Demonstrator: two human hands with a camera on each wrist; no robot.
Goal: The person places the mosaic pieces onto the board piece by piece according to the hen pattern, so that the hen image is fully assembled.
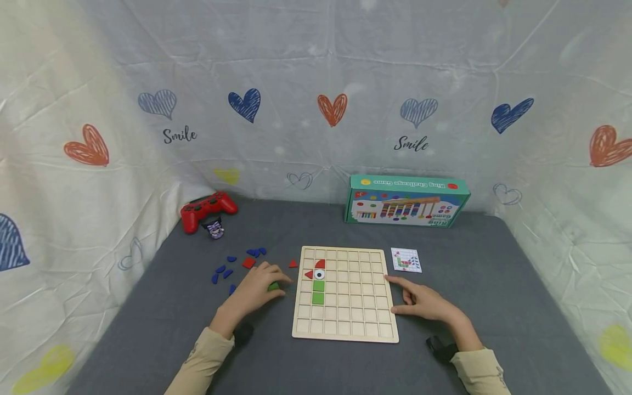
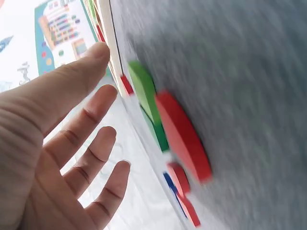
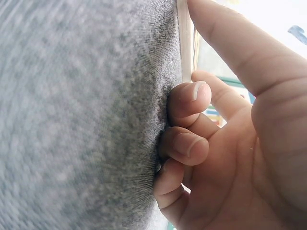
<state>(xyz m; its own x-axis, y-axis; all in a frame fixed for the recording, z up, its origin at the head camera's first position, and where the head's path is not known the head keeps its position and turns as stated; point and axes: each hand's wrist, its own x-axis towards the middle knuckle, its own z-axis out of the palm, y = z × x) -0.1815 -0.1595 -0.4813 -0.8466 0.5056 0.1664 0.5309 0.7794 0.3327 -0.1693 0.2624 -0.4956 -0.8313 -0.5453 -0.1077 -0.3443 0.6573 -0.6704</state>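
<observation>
One wooden grid board [image 1: 354, 285] lies flat on one dark grey tabletop [image 1: 340, 367], bearing five pieces on its left side: two green squares [image 1: 318, 292] in one column, one round-eye tile [image 1: 319, 274] just above them, one red curved piece [image 1: 320, 264] above that, and one red triangle [image 1: 309, 274] beside the eye. Left of the board lie one loose red triangle [image 1: 293, 264], one red square [image 1: 249, 263] and about eight blue pieces [image 1: 227, 273]; at least one green piece [image 1: 274, 286] shows under the left hand [image 1: 257, 288]. That hand reaches in palm down, thumb and fingers apart and loosely bent, clamped on nothing. The right hand [image 1: 422, 300] touches the board's right edge with index finger and thumb, well apart from each other, while its other three fingers curl inward around nothing. Two beige sleeves [image 1: 202, 356] enter from below. Just right of the board lies one pattern card [image 1: 406, 260]; farther back stand one green box [image 1: 407, 200] and, at left, one red game controller [image 1: 207, 210] with one small dark figure [image 1: 215, 229] beside it.
</observation>
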